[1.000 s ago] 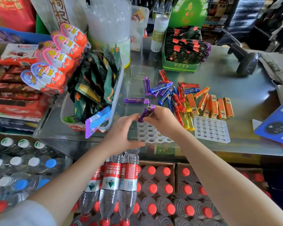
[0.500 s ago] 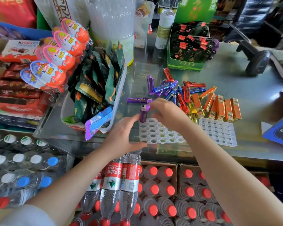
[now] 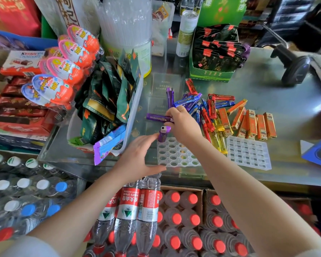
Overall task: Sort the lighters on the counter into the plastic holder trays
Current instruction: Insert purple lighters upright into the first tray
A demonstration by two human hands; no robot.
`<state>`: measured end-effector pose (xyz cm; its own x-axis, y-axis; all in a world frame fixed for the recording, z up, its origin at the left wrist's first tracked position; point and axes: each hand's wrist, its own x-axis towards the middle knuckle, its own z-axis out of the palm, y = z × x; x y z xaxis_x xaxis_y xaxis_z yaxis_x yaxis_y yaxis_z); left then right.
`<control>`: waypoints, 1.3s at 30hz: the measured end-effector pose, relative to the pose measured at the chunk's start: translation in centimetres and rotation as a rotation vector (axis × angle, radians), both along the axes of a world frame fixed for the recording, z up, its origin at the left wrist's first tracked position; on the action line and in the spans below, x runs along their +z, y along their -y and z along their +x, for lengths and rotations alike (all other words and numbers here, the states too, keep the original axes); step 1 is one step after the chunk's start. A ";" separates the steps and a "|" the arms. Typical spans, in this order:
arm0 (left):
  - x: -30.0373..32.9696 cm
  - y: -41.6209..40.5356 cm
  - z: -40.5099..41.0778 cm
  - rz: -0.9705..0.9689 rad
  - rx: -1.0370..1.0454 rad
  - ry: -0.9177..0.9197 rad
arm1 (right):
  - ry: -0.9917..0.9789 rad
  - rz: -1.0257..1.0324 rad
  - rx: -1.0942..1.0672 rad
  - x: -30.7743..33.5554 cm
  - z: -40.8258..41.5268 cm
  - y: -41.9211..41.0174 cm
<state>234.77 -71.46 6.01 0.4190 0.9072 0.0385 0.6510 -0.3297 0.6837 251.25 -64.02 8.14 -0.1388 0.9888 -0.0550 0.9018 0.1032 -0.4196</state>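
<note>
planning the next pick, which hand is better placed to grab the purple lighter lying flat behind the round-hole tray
Right. The right hand is already at the lying purple lighter, fingers on its near end. The left hand is nearer the body, touching the upright purple lighter in the round-hole tray.

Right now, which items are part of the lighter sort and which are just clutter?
Job:
round-hole tray
square-hole tray
upright purple lighter in tray corner
flat purple lighter, right hand on it
loose lighter pile
orange lighters

Clutter:
snack bin
chocolate eggs
water bottles
</note>
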 end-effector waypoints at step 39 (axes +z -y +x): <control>-1.0 -0.6 0.7 0.095 0.030 -0.094 | -0.407 0.188 0.145 1.5 0.6 7.2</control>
